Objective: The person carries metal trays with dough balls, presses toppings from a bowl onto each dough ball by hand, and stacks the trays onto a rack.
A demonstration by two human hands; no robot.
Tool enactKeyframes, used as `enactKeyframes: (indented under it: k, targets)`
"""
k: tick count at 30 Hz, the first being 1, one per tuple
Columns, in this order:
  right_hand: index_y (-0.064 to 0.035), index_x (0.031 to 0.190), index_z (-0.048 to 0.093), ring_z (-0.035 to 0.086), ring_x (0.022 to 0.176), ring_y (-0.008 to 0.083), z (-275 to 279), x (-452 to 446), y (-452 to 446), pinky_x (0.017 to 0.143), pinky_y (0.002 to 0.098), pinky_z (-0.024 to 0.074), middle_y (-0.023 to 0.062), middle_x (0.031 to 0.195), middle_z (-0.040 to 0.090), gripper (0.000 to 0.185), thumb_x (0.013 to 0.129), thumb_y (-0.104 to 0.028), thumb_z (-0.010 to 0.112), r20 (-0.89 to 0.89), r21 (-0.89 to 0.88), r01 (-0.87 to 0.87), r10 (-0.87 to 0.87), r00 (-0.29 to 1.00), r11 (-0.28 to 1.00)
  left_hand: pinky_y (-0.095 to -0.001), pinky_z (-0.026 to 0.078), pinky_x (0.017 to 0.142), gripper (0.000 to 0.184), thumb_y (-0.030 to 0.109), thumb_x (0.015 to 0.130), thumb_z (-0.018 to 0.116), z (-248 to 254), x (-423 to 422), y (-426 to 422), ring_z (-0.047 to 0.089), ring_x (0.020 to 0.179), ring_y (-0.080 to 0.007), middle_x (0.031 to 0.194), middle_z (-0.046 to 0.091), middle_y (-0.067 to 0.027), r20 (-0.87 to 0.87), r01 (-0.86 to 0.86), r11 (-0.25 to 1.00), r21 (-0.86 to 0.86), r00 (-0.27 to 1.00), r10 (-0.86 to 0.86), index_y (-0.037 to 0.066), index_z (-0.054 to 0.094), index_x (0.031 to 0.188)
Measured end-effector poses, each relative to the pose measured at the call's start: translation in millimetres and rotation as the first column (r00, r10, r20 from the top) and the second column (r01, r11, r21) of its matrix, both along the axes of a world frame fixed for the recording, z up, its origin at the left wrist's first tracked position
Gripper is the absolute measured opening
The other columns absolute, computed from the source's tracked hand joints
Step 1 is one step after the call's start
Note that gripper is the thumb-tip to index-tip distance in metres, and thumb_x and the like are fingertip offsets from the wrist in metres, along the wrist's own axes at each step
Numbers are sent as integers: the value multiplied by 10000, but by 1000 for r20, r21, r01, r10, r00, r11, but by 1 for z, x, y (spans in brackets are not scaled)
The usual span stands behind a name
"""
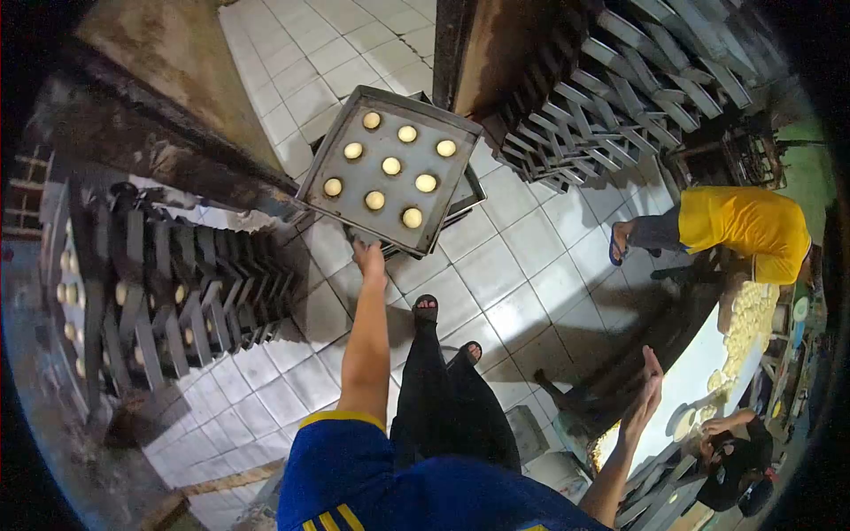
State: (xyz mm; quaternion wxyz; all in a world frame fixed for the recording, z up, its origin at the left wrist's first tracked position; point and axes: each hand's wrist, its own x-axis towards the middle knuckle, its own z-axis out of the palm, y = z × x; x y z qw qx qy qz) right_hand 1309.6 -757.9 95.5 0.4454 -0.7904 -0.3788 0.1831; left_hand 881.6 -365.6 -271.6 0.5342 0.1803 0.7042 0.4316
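Note:
My left hand [369, 258] reaches forward, its fingers at the near edge of a square metal tray [407, 190]. Several round pale dough pieces [391, 165] lie spaced out on that tray, which sits on top of other trays, partly hidden beneath it. Out to the right, my right hand [645, 396] is raised with its fingers stretched out, holding nothing. It is nearest to a white work table [660, 425].
A tray rack [177, 292] with dough pieces stands left, another rack of trays [611, 97] at upper right. A person in yellow [744, 226] bends over dough at the table; a person in dark clothing [744, 460] works nearer. Rust-stained walls [195, 88] flank the tiled floor [500, 257].

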Motion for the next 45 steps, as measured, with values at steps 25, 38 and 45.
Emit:
enactKeyframes:
  k: [25,38,45]
  targets:
    - [-1,1352,704,669,1251,276,-31,-166,89,1074,452,501,153,1312,730,605,1165,-508,434,-208,20,-360,356,911,933,-615,387,1195,493,286,1023,606,502,-640,-96,587,1380,-338,1515,621,-116,666,-886,242,395,458,589,71,590,1467]
    - [41,1311,706,680,1208,271,-23,-193,1,1019,424,527,173,1273,734,616,1168,-493,434,-244,65,-106,119,962,992,-646,526,1111,501,293,1059,544,486,-677,-84,592,1374,-434,1510,604,-193,482,-640,378,669,760,435,34,550,1488]
    - [29,1167,740,608,979,129,-17,-185,-45,907,315,502,29,1029,701,490,1164,-410,522,-277,55,12,4,961,998,-475,593,964,497,342,1027,619,532,-552,-214,659,1173,-323,1337,627,-194,1,-286,539,792,884,468,-14,572,1370]
